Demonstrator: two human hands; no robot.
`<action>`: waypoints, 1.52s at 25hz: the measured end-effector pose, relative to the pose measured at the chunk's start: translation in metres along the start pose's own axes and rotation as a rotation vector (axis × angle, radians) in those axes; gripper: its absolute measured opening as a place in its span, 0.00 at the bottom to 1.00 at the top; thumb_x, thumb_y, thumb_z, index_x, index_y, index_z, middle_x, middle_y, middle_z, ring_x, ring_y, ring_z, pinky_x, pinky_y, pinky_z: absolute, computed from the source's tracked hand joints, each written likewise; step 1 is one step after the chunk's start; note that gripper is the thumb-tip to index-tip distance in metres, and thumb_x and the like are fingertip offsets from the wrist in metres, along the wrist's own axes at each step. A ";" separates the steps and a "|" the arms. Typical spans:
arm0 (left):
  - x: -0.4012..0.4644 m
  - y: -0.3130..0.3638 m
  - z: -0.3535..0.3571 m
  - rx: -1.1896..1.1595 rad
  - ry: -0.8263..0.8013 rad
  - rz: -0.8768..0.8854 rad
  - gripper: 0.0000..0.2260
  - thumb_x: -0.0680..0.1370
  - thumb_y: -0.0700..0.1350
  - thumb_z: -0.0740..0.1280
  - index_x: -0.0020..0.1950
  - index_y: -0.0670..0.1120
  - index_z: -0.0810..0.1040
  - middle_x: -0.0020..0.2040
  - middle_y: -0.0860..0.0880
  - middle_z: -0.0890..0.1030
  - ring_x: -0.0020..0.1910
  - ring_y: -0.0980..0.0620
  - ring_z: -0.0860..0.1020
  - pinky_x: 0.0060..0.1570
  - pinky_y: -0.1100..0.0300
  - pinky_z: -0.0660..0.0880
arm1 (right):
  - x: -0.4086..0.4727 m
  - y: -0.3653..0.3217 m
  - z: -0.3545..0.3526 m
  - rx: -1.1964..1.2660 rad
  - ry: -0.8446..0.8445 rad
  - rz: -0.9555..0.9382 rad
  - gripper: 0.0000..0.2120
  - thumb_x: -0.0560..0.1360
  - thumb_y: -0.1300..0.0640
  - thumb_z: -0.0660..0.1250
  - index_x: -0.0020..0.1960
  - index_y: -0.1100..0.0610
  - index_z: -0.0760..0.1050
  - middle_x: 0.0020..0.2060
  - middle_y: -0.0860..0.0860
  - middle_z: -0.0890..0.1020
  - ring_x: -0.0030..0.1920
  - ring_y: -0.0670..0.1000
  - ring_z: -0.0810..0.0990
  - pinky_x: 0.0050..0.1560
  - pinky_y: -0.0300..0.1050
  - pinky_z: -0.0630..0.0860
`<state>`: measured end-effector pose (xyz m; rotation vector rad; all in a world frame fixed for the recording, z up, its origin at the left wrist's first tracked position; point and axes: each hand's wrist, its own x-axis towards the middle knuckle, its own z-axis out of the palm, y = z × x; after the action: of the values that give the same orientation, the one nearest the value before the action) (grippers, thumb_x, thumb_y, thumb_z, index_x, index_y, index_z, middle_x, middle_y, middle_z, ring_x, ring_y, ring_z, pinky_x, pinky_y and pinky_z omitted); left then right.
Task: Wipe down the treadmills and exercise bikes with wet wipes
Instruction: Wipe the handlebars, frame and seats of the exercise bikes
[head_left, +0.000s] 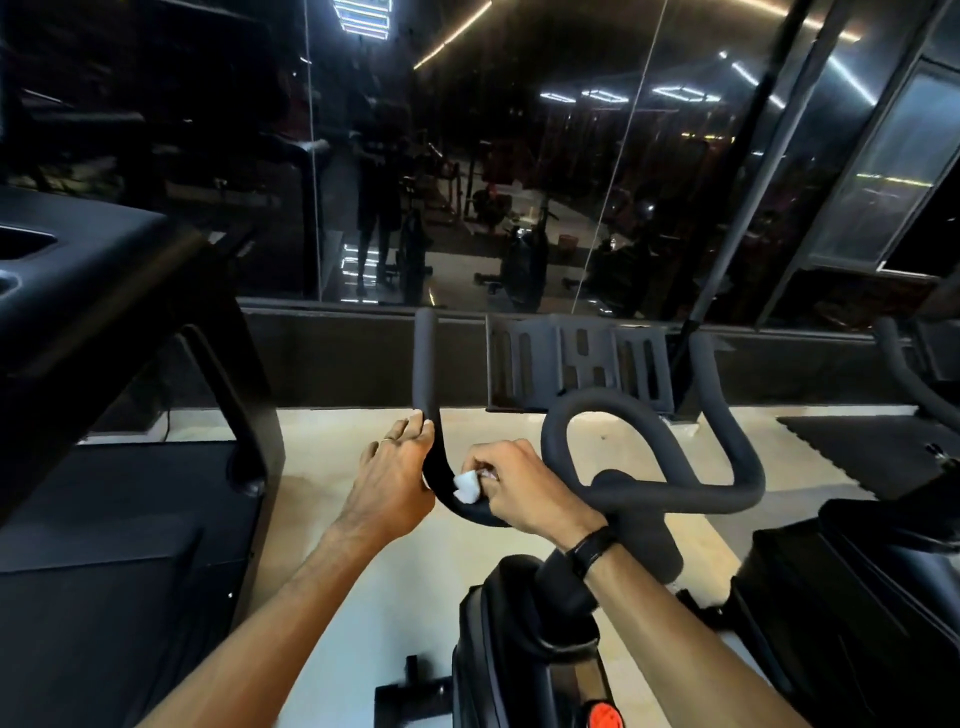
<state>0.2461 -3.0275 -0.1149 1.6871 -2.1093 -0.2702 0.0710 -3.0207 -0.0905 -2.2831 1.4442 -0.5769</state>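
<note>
Both forearms reach forward from the bottom edge, over the dark body of an exercise bike (524, 649) that carries an orange-red knob (602, 717) low on its frame. On the right wrist sits a black wristband (592, 551). Ahead of that, the right hand (519, 488) has its fingers curled round a crumpled white wet wipe (466, 487) and presses it onto the lower bend of the bike's black padded handlebar (649, 488), on the left-hand arm of the bar. Just beside it, the left hand (389, 483) lies against the outer side of the same arm, its fingers fairly straight and their tips touching the bar where it turns upward; a ring (387, 440) shows on one finger. The two hands are close but apart, with the bar between them. To the left stands a black treadmill (104, 364), its console raised above the belt. Pale floor (332, 467) lies beneath, and dark glass (519, 156) ahead reflects ceiling lights and gym gear
</note>
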 end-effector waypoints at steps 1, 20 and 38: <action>-0.004 0.000 0.001 0.014 0.000 0.004 0.34 0.75 0.34 0.63 0.80 0.44 0.56 0.81 0.47 0.55 0.80 0.49 0.52 0.75 0.51 0.58 | -0.004 -0.002 -0.004 -0.062 -0.016 -0.036 0.09 0.74 0.66 0.67 0.39 0.55 0.75 0.38 0.51 0.79 0.40 0.50 0.73 0.39 0.43 0.67; 0.035 -0.036 -0.035 -0.136 -0.034 0.153 0.07 0.76 0.49 0.73 0.51 0.50 0.87 0.47 0.53 0.85 0.46 0.54 0.81 0.48 0.56 0.80 | 0.073 -0.034 -0.015 -0.076 0.454 0.066 0.09 0.74 0.70 0.68 0.42 0.58 0.82 0.40 0.48 0.78 0.42 0.45 0.77 0.39 0.23 0.66; 0.098 -0.086 -0.049 -0.453 0.278 -0.049 0.18 0.81 0.48 0.66 0.70 0.46 0.76 0.64 0.48 0.80 0.61 0.49 0.79 0.59 0.53 0.78 | 0.209 -0.074 0.012 -0.660 0.463 0.085 0.05 0.76 0.67 0.68 0.52 0.64 0.78 0.49 0.60 0.76 0.47 0.59 0.78 0.41 0.50 0.76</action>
<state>0.3269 -3.1375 -0.0865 1.4151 -1.6543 -0.4598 0.2138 -3.1802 -0.0332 -2.6620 2.2099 -0.7167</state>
